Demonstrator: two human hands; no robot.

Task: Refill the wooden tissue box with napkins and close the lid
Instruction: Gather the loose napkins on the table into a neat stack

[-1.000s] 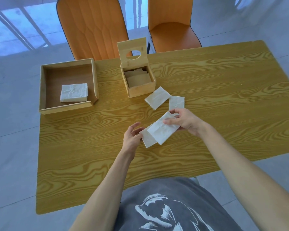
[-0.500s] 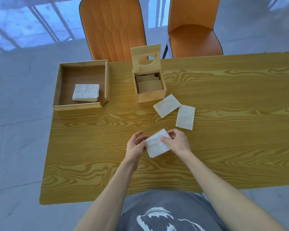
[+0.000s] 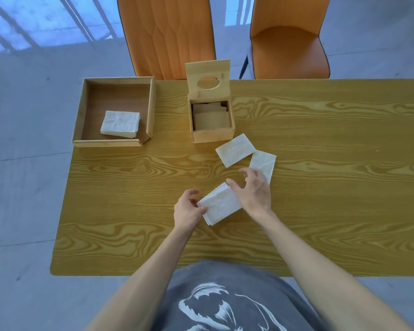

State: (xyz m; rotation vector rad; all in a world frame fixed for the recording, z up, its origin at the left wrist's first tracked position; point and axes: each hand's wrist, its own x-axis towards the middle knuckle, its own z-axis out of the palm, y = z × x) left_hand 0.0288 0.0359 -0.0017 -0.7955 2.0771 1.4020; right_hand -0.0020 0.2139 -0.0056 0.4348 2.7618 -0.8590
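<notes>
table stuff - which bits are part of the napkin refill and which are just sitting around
Part of the job:
tissue box, lid up
napkin stack at the left hand
two napkins by the box
tray with napkin pile

Just there:
two orange chairs

My table (image 3: 320,211) is showing a yellow-brown top with darker swirling wood grain. The napkins (image 3: 219,206) under my hands are looking plain white, like the stack (image 3: 120,124) sitting in the tray (image 3: 151,108), which is pale wood with a darker brown floor. The box (image 3: 213,136) is showing light, even wood, its lid (image 3: 208,72) the same. Two chairs (image 3: 167,37) are glowing orange with dark edging. My shirt (image 3: 225,295) is showing grey with a white print.
</notes>
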